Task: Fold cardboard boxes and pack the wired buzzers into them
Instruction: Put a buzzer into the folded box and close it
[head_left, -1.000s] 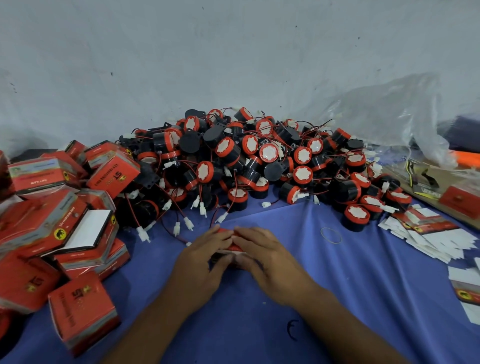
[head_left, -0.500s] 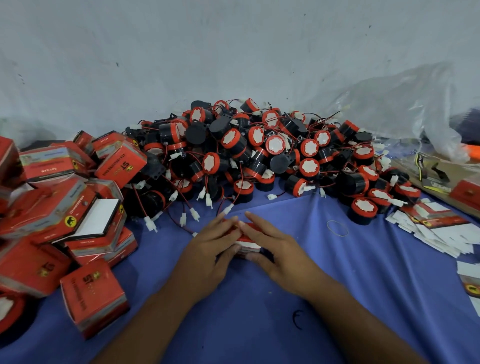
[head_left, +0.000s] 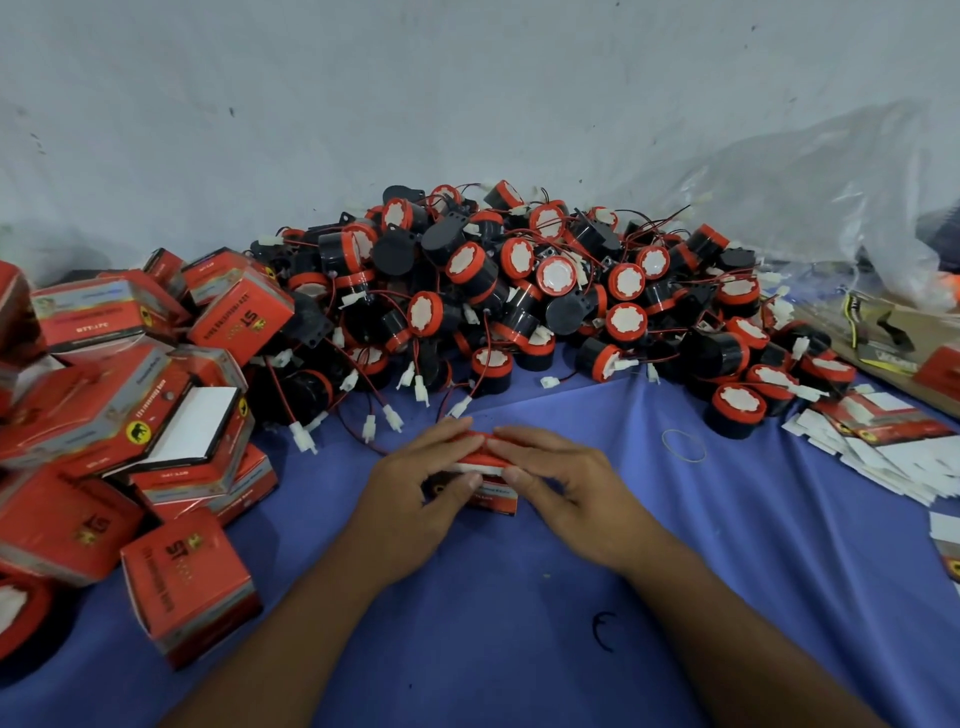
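A small red cardboard box (head_left: 491, 491) stands on the blue cloth (head_left: 519, 597) at the centre, held between both hands. My left hand (head_left: 415, 488) grips its left side, thumb on the front face and fingers over the top flap. My right hand (head_left: 561, 483) grips the right side the same way, with the fingertips of both hands meeting on the top flap. Most of the box is hidden under my fingers. Behind it rises a big heap of black and red wired buzzers (head_left: 519, 296) with white connectors.
Several closed red boxes (head_left: 187, 582) are piled at the left, one with an open white flap (head_left: 192, 426). Flat unfolded box blanks (head_left: 883, 441) lie at the right beside a rubber band (head_left: 683, 446). A clear plastic bag (head_left: 831, 208) and a grey wall stand behind.
My hands have lifted their fingers onto the box's top flap and show more of its front face. The camera has shifted slightly, so the heap looks closer.
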